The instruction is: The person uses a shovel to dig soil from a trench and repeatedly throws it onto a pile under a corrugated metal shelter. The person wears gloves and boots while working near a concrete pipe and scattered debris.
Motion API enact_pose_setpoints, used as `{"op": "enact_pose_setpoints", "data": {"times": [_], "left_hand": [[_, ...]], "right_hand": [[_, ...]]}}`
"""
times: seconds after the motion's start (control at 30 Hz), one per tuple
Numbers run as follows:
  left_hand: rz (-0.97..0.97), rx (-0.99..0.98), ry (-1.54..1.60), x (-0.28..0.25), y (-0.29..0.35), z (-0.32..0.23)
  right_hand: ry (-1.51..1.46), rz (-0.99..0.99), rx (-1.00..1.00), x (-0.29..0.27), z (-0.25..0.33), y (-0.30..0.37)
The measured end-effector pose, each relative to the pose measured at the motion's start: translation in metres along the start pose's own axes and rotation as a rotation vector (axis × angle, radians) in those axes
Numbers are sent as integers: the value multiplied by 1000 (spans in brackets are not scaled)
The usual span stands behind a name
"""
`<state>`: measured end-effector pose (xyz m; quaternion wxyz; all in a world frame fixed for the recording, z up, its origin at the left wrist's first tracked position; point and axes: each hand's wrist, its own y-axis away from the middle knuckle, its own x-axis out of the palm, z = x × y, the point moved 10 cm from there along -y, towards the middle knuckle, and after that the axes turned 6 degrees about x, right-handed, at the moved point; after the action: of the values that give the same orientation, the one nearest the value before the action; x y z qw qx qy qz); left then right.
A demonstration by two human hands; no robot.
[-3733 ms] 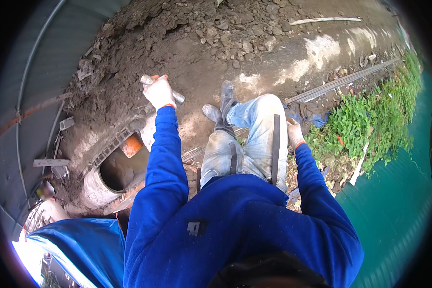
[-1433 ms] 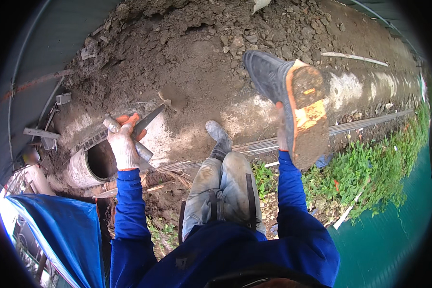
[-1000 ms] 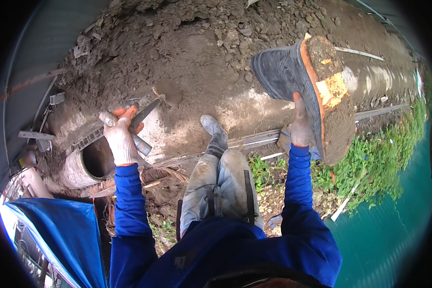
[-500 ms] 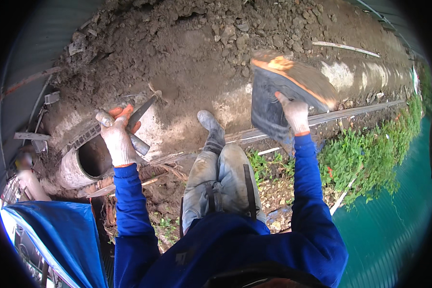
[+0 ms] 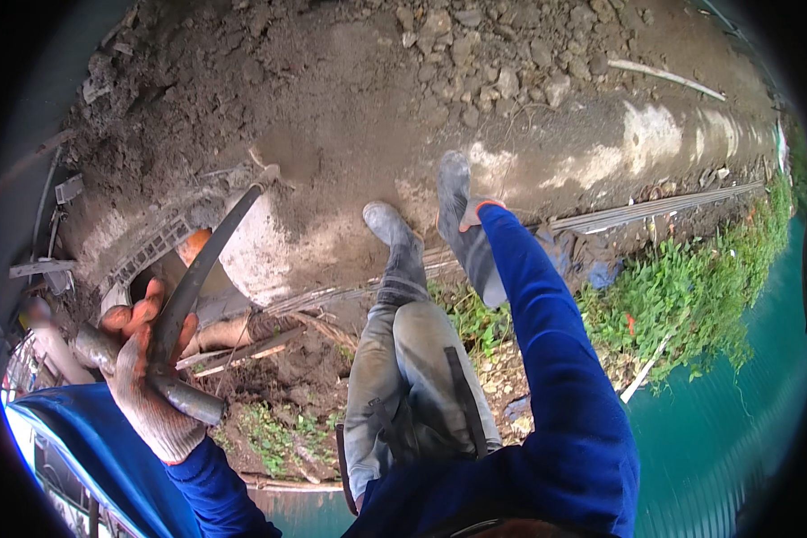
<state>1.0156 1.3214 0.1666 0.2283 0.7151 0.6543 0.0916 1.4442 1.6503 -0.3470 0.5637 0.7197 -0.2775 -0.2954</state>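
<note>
My left hand, in a worn glove with orange fingertips, is closed around a short grey pipe and a long dark curved bar that reaches up to the concrete edge. My right hand, gloved with an orange cuff, grips a muddy grey boot held against the concrete ledge. My leg in grey trousers stretches forward, its booted foot resting on the ledge just left of the held boot.
A mound of brown soil and stones rises beyond the ledge. A round concrete opening with an orange object lies at the left. Thin metal rods, green weeds, teal sheeting and blue fabric surround me.
My right hand brought the boot down from high at the right to the ledge beside my foot. My left hand with the pipe and bar moved lower and closer to me.
</note>
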Motion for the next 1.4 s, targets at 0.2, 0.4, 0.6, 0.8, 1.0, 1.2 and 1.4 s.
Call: {"op": "enact_pose_setpoints", "data": {"times": [0.2, 0.4, 0.6, 0.8, 1.0, 1.2, 1.4], "left_hand": [[32, -1, 3, -3, 5, 5], [7, 3, 34, -10, 9, 6], [35, 19, 7, -12, 10, 9], [34, -24, 65, -20, 9, 16], [11, -4, 80, -24, 3, 14], [24, 6, 49, -19, 2, 13], [-69, -39, -13, -24, 5, 15]], "right_hand": [[-205, -37, -37, 53, -5, 26], [-428, -219, -139, 52, 10, 81], [-274, -259, -342, 24, 25, 89], [-210, -215, -234, 15, 30, 82], [-90, -209, -264, 24, 53, 91], [-26, -129, -278, 27, 56, 72], [-156, -223, -149, -8, 34, 52]]}}
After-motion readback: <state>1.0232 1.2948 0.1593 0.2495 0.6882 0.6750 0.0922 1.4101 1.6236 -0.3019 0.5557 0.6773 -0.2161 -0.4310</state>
